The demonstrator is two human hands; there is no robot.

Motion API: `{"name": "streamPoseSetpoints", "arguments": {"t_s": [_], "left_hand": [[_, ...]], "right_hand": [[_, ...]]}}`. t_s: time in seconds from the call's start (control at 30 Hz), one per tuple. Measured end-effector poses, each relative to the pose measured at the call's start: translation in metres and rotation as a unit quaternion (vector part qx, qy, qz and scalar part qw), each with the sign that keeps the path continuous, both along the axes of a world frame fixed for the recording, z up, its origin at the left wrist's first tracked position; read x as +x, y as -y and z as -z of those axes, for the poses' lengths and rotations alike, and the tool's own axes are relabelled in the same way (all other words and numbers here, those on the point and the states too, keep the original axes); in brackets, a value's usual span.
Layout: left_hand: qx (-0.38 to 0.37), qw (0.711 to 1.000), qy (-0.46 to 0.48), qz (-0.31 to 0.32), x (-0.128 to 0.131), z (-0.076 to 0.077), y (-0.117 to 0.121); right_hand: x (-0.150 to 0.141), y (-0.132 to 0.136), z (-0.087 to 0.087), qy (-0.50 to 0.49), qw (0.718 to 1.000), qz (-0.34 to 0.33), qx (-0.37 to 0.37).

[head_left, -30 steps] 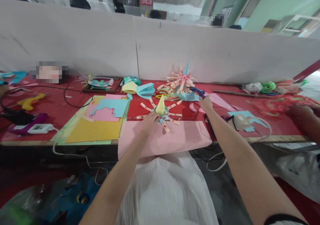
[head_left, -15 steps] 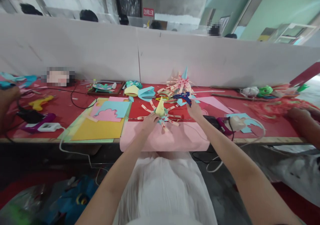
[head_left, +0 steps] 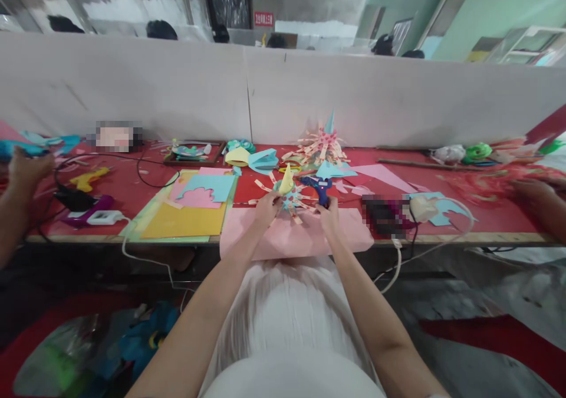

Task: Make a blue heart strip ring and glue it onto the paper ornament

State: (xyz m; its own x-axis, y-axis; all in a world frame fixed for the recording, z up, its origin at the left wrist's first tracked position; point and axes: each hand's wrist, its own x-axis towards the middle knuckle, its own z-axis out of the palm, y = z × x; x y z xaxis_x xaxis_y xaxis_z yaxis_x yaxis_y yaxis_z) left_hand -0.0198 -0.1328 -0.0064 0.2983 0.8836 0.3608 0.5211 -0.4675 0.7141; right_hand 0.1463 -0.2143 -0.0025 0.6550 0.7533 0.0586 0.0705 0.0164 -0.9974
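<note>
Yellow cone (head_left: 287, 181), one, paper by its look: placed at the middle of the red bench (head_left: 499, 218), straight ahead of the wearer. Long axis set near upright, tip leaned slightly right, wide end down. Shown over a paper wheel (head_left: 292, 201) with strips spread outward; whether cone and wheel are joined cannot be told.

Left hand (head_left: 266, 209), fingers drawn together: the cone is pinched at its lower left side; the far fingertips are hidden.

Right hand (head_left: 328, 209), fingers curled round a handle: a blue glue gun (head_left: 322, 190) is gripped, its handle pointed down and its barrel turned left.

Relation of note: the cone is found just right of the left fingers and a little farther out; from the right hand it is found to the left and farther out. The left hand is nearer. The barrel is aimed across at the cone, with a narrow gap seemingly left between.

Adjacent: a pink sheet (head_left: 292, 236), laid in front of the wheel; a blue cone (head_left: 329, 123) on a second wheel (head_left: 321, 145), stood behind.
</note>
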Motion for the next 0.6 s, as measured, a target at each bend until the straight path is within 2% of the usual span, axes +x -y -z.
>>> {"name": "streamPoseSetpoints", "arguments": {"t_s": [0.2,0.3,0.5,0.6], "left_hand": [[-0.046,0.995,0.087,-0.002,-0.001,0.000,0.001],[-0.042,0.993,0.114,-0.010,-0.003,-0.001,0.001],[-0.033,0.992,0.118,-0.018,-0.004,-0.002,0.000],[-0.032,0.993,0.110,-0.021,-0.004,-0.004,0.001]], "right_hand": [[-0.007,0.010,0.019,0.085,0.996,0.021,0.027],[-0.008,0.015,0.017,0.111,0.993,0.011,0.030],[-0.013,0.017,0.007,0.172,0.982,0.042,-0.061],[-0.016,0.018,0.006,0.182,0.979,0.061,-0.074]]}}
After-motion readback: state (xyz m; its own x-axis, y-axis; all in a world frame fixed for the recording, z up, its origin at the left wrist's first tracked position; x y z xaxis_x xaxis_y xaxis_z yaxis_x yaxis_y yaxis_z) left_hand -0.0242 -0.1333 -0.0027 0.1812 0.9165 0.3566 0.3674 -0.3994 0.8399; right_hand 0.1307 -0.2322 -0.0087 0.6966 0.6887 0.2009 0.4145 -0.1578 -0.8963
